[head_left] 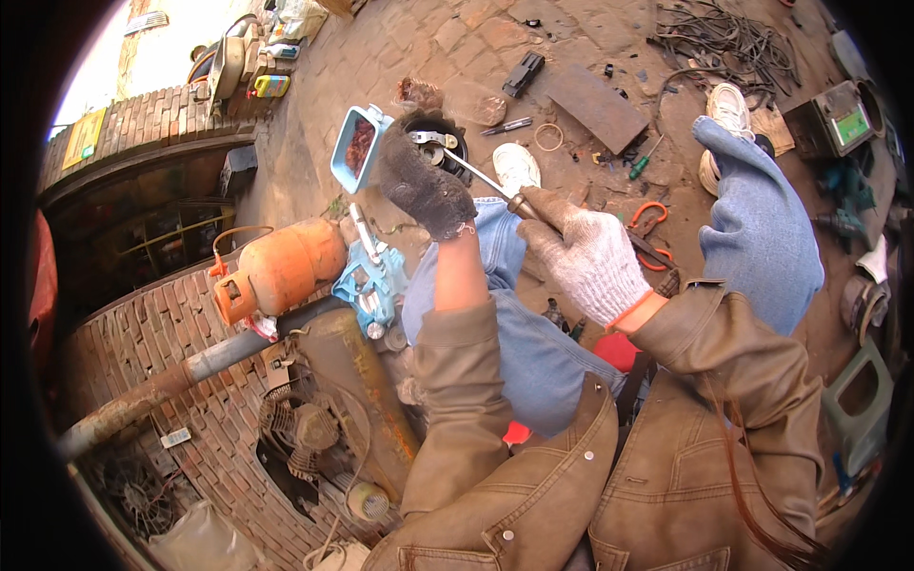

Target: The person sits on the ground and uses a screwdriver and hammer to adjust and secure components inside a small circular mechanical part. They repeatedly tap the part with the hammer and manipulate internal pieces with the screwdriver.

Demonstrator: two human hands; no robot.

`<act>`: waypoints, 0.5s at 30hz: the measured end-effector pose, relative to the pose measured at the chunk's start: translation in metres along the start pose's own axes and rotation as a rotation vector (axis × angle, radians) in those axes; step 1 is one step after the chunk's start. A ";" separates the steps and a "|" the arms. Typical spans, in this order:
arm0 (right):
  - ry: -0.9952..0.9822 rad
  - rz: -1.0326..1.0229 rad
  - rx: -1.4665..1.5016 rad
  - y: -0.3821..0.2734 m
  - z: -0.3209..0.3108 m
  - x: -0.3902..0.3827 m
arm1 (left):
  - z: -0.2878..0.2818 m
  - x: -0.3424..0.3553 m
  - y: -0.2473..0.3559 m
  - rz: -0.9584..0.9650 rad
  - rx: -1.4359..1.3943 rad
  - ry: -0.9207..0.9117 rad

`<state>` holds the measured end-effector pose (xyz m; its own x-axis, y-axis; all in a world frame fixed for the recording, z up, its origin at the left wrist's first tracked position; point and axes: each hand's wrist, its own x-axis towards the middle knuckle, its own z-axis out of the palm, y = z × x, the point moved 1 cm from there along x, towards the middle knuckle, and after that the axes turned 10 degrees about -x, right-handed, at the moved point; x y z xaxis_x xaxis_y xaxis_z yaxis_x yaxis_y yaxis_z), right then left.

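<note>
My left hand (424, 188), in a dark worn glove, is closed around the side of a round black metal part (461, 150) with a bright bracket (433, 138) inside it. The glove hides much of its near side. My right hand (598, 259), in a whitish knit glove, grips a screwdriver (481, 178) by its handle. The long shaft slants up and left, its tip at the bracket. Just left of the part is a light-blue plastic container (341, 160) with reddish-brown scraps in it. A rusty-brown lump (419, 92) sits just beyond the part.
Orange-handled cutters (650, 233), a green screwdriver (645, 158), a flat metal plate (595, 107) and a marker-like tool (506, 126) lie on the brick ground. An orange gas cylinder (286, 266) lies left; tangled cables (728, 43) lie far right. A metal-cased machine (838, 124) stands right.
</note>
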<state>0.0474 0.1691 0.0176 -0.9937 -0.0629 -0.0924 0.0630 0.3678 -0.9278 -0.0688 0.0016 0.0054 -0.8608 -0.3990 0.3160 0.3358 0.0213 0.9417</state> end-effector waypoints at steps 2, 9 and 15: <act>0.077 -0.092 -0.146 0.001 0.004 0.001 | 0.001 -0.002 0.000 0.125 0.151 0.042; 0.177 -0.239 -0.453 0.009 0.012 0.006 | 0.001 -0.002 -0.002 -0.024 -0.001 0.129; 0.211 -0.324 -0.638 0.021 0.019 0.010 | 0.002 0.000 -0.007 -0.129 -0.085 0.226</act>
<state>0.0402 0.1588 -0.0094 -0.9542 -0.1038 0.2805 -0.2378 0.8323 -0.5007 -0.0718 0.0031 -0.0006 -0.7942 -0.5884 0.1516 0.2682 -0.1157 0.9564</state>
